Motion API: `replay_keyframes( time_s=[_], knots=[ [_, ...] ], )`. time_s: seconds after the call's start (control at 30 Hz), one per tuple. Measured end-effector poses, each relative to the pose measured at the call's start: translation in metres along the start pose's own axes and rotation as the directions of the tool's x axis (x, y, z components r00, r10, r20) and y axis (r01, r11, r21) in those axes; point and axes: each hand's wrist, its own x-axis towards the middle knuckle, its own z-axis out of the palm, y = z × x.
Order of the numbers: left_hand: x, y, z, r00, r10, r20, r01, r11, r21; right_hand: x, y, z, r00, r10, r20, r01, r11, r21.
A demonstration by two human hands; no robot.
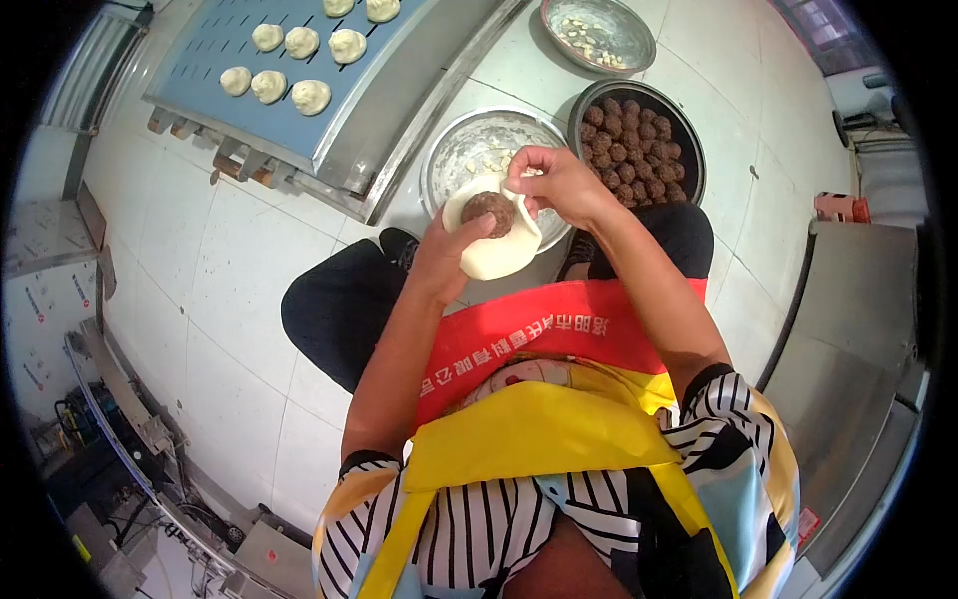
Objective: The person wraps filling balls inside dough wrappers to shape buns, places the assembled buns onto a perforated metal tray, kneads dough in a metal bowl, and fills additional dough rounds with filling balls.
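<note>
- The meatball sits on a dough sheet, held above the metal bowl; clock directions here are taken from this meatball
- The left hand is at 7 o'clock, its thumb pressed on the meatball; the other fingers are hidden under the dough sheet, so I cannot tell whether they are spread or together
- The right hand is at 2 o'clock, thumb and forefinger pinching the edge of the dough sheet
- The dough sheet is likely light, soft and stretchy, apt to tear if tugged; best held by the edge with fingertips, a palm under its middle
- The meatball is probably heavier, moist and crumbly, perhaps slippery; a gentle thumb on top should steady it without crushing
- Farther off are a black tub of other meatballs at 2 o'clock, a second bowl at 1 o'clock, and a blue belt bearing dough lumps at 10 o'clock
</note>
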Motion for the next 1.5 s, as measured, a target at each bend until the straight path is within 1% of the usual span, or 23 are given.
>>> replay_keyframes(
  time_s=[0.07, 0.13, 0.17, 0.2, 0.27, 0.37, 0.47, 0.57, 0.67, 0.77, 0.8, 0.87, 0.9, 0.97, 1.0, 1.07, 1.1, 1.17, 1.2, 1.27, 1.37, 1.4, 1.5],
  knots=[
    [0.001, 0.002, 0.0, 0.999, -0.02, 0.031, 0.02, 1.0, -0.005, 0.001, 0.002, 0.0, 0.999, -0.031, 0.015, 0.031, 0.999, 0.026],
    [-0.009, -0.018, 0.01, 0.997, -0.076, 0.02, 0.077, 0.996, -0.04, -0.023, 0.006, -0.007, 1.0, 0.005, -0.02, -0.007, 0.995, -0.103],
    [-0.004, -0.013, 0.006, 0.997, -0.068, 0.021, 0.068, 0.998, -0.002, -0.015, 0.006, -0.006, 0.999, -0.041, -0.018, 0.037, 0.987, -0.155],
    [0.008, -0.01, 0.007, 1.0, 0.024, 0.012, -0.024, 0.999, 0.041, -0.006, 0.0, -0.008, 0.993, -0.111, -0.042, 0.105, 0.986, -0.127],
    [0.008, -0.016, 0.013, 0.989, 0.137, -0.048, -0.132, 0.987, 0.089, -0.011, -0.001, -0.004, 0.982, -0.156, -0.103, 0.153, 0.987, -0.041],
    [0.003, -0.02, 0.011, 0.981, 0.149, -0.12, -0.124, 0.973, 0.194, -0.018, -0.002, -0.004, 0.996, -0.053, -0.066, 0.052, 0.998, -0.028],
    [-0.001, -0.006, 0.015, 0.989, 0.119, -0.085, -0.097, 0.969, 0.229, -0.022, -0.009, -0.003, 0.994, -0.106, -0.015, 0.106, 0.994, -0.003],
    [-0.003, -0.004, 0.013, 0.996, 0.057, -0.066, -0.039, 0.969, 0.245, -0.021, -0.003, -0.007, 0.995, -0.084, 0.048, 0.086, 0.995, -0.04],
    [0.001, -0.006, 0.009, 0.996, 0.072, -0.049, -0.059, 0.974, 0.22, -0.022, -0.005, 0.0, 0.987, -0.16, -0.022, 0.156, 0.979, -0.13],
    [0.005, -0.017, 0.006, 0.967, 0.229, -0.115, -0.195, 0.948, 0.252, -0.021, -0.006, 0.0, 0.993, -0.115, -0.039, 0.111, 0.989, -0.096],
    [0.001, -0.012, 0.01, 0.964, 0.222, -0.144, -0.165, 0.929, 0.33, -0.02, -0.007, 0.0, 0.993, -0.115, -0.004, 0.114, 0.986, -0.125],
    [0.0, -0.008, 0.007, 0.974, 0.209, -0.091, -0.156, 0.901, 0.404, -0.02, -0.008, 0.0, 0.991, -0.113, 0.066, 0.123, 0.975, -0.183],
    [-0.001, -0.005, 0.007, 0.977, 0.203, -0.064, -0.154, 0.885, 0.439, -0.021, -0.009, 0.0, 0.979, -0.189, 0.082, 0.202, 0.957, -0.21],
    [-0.006, 0.005, 0.008, 0.986, 0.147, -0.079, -0.083, 0.842, 0.533, -0.024, -0.01, 0.004, 0.935, -0.33, 0.128, 0.352, 0.902, -0.249],
    [-0.007, 0.009, 0.009, 0.989, 0.121, -0.086, -0.05, 0.815, 0.577, -0.023, -0.009, 0.005, 0.922, -0.357, 0.149, 0.386, 0.876, -0.29],
    [-0.004, 0.011, 0.005, 0.999, 0.039, -0.033, -0.019, 0.885, 0.466, -0.022, -0.007, 0.007, 0.892, -0.41, 0.19, 0.452, 0.812, -0.369],
    [-0.003, 0.01, 0.003, 1.0, -0.002, 0.0, 0.002, 0.913, 0.407, -0.023, -0.007, 0.008, 0.88, -0.44, 0.177, 0.471, 0.771, -0.428],
    [-0.001, 0.003, 0.005, 0.984, 0.155, -0.081, -0.093, 0.857, 0.507, -0.023, -0.007, 0.011, 0.852, -0.499, 0.157, 0.496, 0.676, -0.544],
    [-0.001, 0.001, 0.004, 0.965, 0.237, -0.115, -0.134, 0.819, 0.557, -0.024, -0.009, 0.013, 0.891, -0.441, 0.106, 0.422, 0.72, -0.551],
    [0.002, -0.001, -0.002, 0.972, 0.215, -0.095, -0.106, 0.763, 0.637, -0.025, -0.013, 0.018, 0.949, -0.315, 0.006, 0.266, 0.789, -0.553],
    [0.001, -0.003, -0.012, 0.981, 0.191, -0.044, -0.095, 0.661, 0.744, -0.02, -0.003, 0.012, 0.804, -0.529, 0.271, 0.564, 0.534, -0.63],
    [-0.002, 0.0, -0.012, 0.983, 0.183, -0.025, -0.096, 0.621, 0.778, -0.022, -0.004, 0.014, 0.84, -0.476, 0.261, 0.527, 0.6, -0.602],
    [-0.005, 0.02, -0.01, 0.99, 0.078, 0.116, -0.139, 0.518, 0.844, -0.02, 0.007, 0.015, 0.803, -0.521, 0.291, 0.591, 0.629, -0.505]
  ],
)
